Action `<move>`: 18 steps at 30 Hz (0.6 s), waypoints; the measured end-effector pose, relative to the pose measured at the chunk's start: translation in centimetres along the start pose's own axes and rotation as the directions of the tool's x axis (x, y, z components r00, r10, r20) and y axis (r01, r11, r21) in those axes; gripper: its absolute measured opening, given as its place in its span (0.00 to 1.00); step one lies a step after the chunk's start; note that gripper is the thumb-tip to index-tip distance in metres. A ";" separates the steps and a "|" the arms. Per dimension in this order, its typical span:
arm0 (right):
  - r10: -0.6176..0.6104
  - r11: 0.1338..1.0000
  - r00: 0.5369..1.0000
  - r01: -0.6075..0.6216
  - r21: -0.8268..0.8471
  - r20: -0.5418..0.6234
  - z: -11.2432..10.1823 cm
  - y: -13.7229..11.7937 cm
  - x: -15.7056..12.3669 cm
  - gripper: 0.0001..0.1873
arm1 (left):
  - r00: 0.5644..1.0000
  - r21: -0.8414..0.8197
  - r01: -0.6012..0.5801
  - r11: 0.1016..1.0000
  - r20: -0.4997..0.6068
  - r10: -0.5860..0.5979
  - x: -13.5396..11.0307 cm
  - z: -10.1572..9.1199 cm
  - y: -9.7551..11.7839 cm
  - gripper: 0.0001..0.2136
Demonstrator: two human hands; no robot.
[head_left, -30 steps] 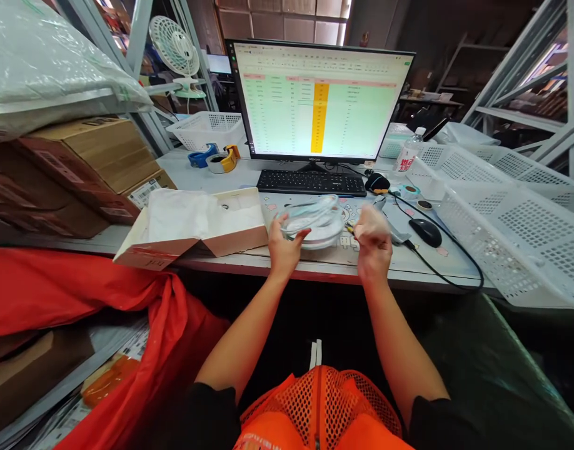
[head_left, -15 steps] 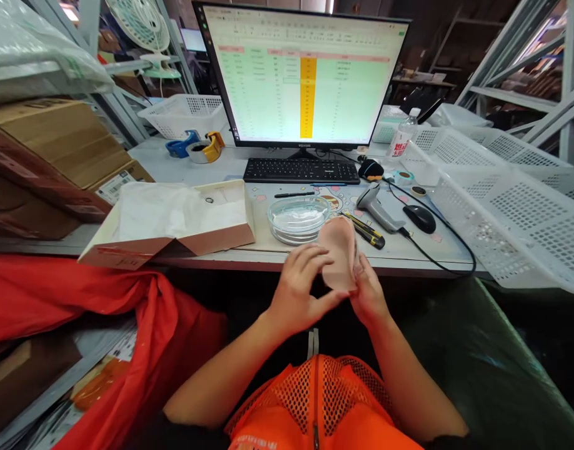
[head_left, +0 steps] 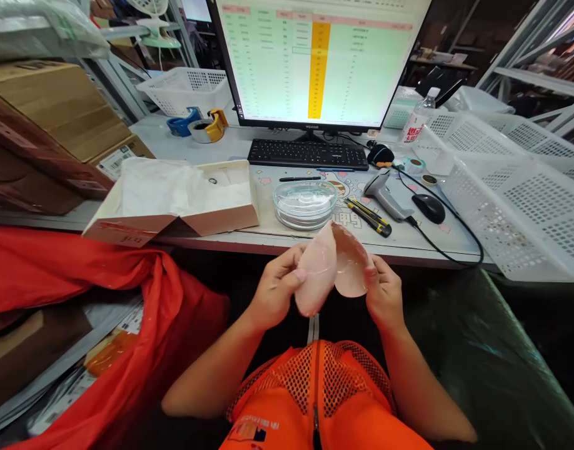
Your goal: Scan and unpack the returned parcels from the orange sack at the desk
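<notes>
A pink stick-on bra with two cups is held up just in front of the desk edge, its cups spread apart at the top middle. My left hand pinches the outer side of the left cup, thumb on the near face. On the other side my right hand grips the outer edge of the right cup, whose hollow inner face shows. Just beyond the bra, clear round plastic cases lie stacked on the desk. An open shallow box with white paper in it sits to the left.
Behind are a keyboard and monitor. To the right lie box cutters, a barcode scanner, a mouse and white baskets. Cardboard boxes stand left, above a red cloth.
The bra has been opened out from a folded, cupped-together shape into two spread cups. My hands have moved apart, one to each side. The view has tilted down.
</notes>
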State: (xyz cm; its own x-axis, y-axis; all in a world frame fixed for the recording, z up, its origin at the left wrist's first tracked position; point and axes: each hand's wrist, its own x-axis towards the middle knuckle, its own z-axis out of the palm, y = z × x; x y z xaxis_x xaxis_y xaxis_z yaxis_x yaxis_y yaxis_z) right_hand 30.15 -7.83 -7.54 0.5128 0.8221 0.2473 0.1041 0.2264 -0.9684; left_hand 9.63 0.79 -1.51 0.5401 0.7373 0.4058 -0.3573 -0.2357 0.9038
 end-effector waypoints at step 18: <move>0.269 0.956 0.725 -0.279 -0.087 0.634 -4.2 -4.1 0.7 0.16 | 0.923 0.465 0.309 0.830 0.063 -0.379 3.3 -9.0 6.1 0.19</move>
State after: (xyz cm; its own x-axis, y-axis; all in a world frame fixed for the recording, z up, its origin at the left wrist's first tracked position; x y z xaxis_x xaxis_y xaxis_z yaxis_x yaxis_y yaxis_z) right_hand 33.67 -10.42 -3.51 -0.1405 0.9882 -0.0619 0.0312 -0.0581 -0.9978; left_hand 2.33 7.48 4.11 0.6823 0.7300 0.0402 0.2248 -0.2619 0.9385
